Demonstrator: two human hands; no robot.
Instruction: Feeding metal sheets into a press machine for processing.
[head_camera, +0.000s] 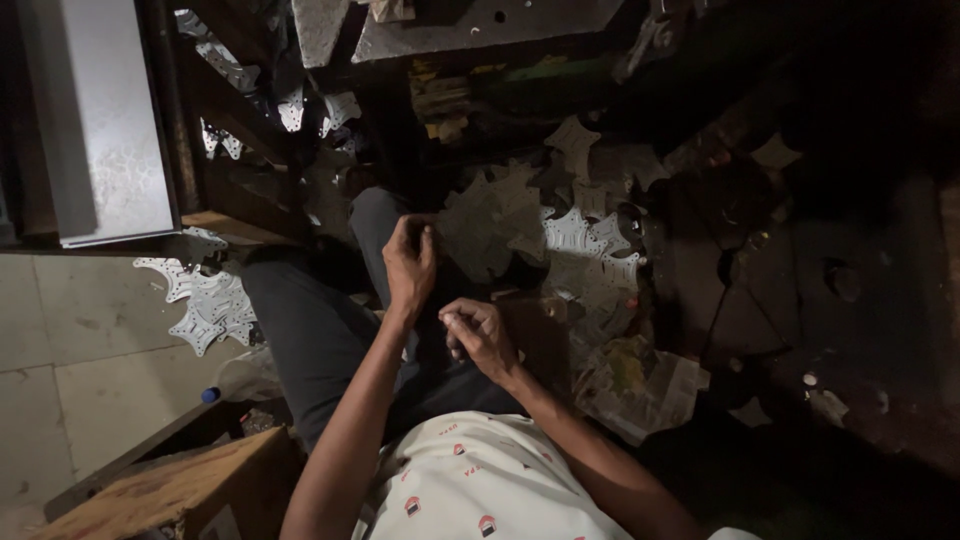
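The left hand (410, 262) is pinching a thin star-shaped metal cutout (478, 225); the right hand (478, 335) is curling its fingers, contents unclear. Holding it by the edges seems wise.

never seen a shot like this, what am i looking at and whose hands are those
There is one picture, from a camera worn on a person's head, looking down at their own lap and hands in a dim workspace. The left hand is raised, its fingers pinched together; the right hand is curled just below it. Whatever they pinch is too small and dark to tell. On the floor ahead lie thin, pale star-shaped cutouts, with another pile to the left. Crumpled newspaper lies to the right, and a wooden box sits at bottom left.
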